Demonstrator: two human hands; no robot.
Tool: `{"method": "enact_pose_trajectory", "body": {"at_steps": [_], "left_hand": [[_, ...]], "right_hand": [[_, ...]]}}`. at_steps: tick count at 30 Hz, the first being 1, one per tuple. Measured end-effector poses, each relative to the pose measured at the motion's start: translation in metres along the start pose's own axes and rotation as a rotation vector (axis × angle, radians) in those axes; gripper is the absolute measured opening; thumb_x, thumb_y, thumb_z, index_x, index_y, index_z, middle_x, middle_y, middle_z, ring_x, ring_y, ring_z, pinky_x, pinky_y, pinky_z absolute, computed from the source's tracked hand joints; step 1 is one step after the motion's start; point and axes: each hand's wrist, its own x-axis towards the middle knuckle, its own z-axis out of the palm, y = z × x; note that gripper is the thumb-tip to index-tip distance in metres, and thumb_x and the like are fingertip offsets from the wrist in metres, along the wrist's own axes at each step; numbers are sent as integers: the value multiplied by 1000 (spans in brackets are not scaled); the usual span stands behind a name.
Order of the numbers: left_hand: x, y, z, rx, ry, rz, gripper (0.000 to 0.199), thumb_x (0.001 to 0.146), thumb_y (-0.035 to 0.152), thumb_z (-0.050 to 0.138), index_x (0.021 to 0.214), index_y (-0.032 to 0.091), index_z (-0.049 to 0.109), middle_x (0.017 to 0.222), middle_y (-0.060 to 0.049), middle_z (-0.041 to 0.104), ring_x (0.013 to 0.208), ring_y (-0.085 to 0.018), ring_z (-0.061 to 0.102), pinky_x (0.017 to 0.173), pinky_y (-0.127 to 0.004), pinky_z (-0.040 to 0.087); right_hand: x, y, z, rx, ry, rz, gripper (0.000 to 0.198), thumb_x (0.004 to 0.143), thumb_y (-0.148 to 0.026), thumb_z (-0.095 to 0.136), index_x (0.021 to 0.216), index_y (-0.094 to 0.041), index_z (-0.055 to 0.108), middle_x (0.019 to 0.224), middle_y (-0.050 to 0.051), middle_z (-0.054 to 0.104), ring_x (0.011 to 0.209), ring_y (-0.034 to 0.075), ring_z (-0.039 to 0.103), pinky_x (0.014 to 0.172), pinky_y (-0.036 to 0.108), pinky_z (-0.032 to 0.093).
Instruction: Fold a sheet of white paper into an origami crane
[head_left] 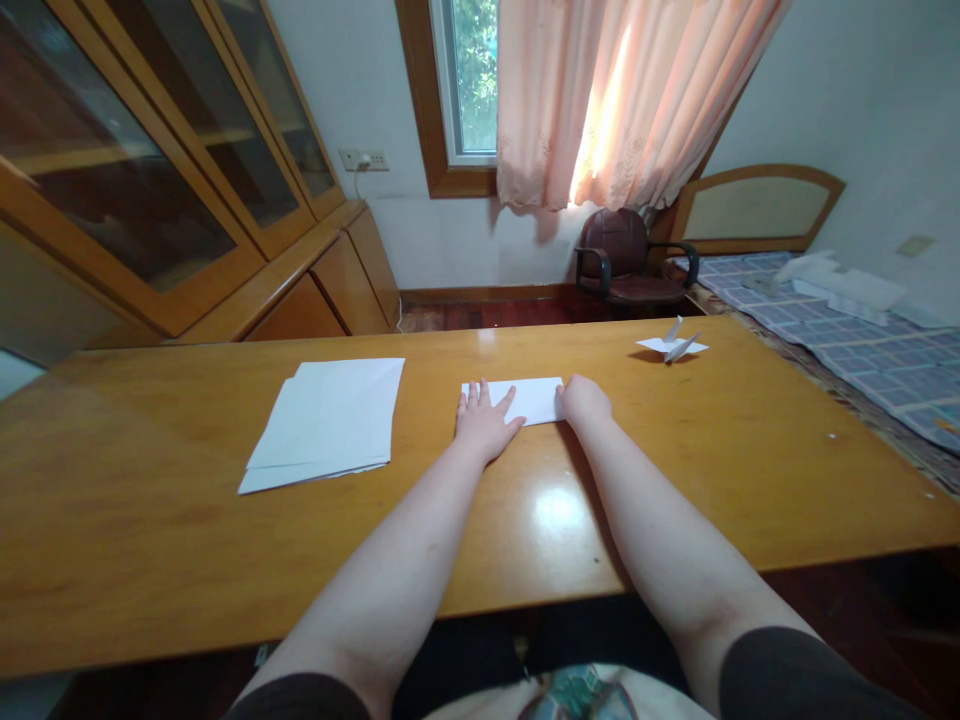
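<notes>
A white rectangle of paper (534, 400), which looks folded, lies flat on the desk in front of me. My left hand (484, 422) rests on its left end, palm down with the fingers spread. At the paper's right edge, my right hand (585, 402) is closed, with the thumb side against the edge. Its fingertips are mostly hidden from me.
Loose white sheets (330, 415) are stacked unevenly on the left of the wooden desk (150, 540). A folded paper bird (671, 347) stands near the far right edge. Beyond the desk are an armchair (615, 250), a bed (847, 330) and a glass-door cabinet (247, 270).
</notes>
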Motion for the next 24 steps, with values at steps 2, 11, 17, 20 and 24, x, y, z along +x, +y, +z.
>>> {"method": "enact_pose_trajectory", "body": {"at_steps": [2, 11, 17, 20, 24], "left_hand": [[0, 0, 0, -5, 2, 28, 69, 84, 68, 24, 145, 37, 20, 155, -4, 15, 141, -35, 10, 110, -55, 9], [1, 0, 1, -29, -19, 30, 60, 89, 58, 21, 146, 37, 18, 155, -4, 16, 141, -32, 10, 110, -58, 8], [1, 1, 0, -37, -13, 24, 54, 92, 46, 23, 145, 38, 20, 154, -3, 19, 141, -31, 12, 109, -59, 12], [1, 2, 0, -38, -19, 21, 54, 92, 46, 23, 145, 37, 20, 155, -3, 19, 141, -32, 12, 110, -59, 11], [2, 2, 1, -40, -13, 18, 54, 92, 47, 23, 145, 38, 20, 155, -3, 18, 141, -31, 11, 110, -58, 10]], "right_hand": [[-1, 0, 0, -3, -3, 0, 35, 89, -35, 44, 105, -12, 64, 107, 20, 65, 99, 27, 62, 80, 34, 47], [-16, -3, -2, -130, 168, -446, 21, 88, -20, 43, 98, -17, 61, 104, 12, 63, 99, 22, 57, 83, 30, 40], [-25, -11, 5, -39, -112, -574, 24, 81, -40, 58, 93, -20, 61, 94, 7, 68, 84, 18, 60, 69, 24, 40], [-27, -12, 6, -25, -105, -516, 36, 74, -52, 64, 89, -20, 62, 93, 7, 68, 83, 19, 61, 67, 24, 40], [-26, -14, 7, 4, -121, -425, 41, 66, -57, 69, 85, -21, 63, 87, 6, 69, 78, 18, 62, 62, 24, 40]]}}
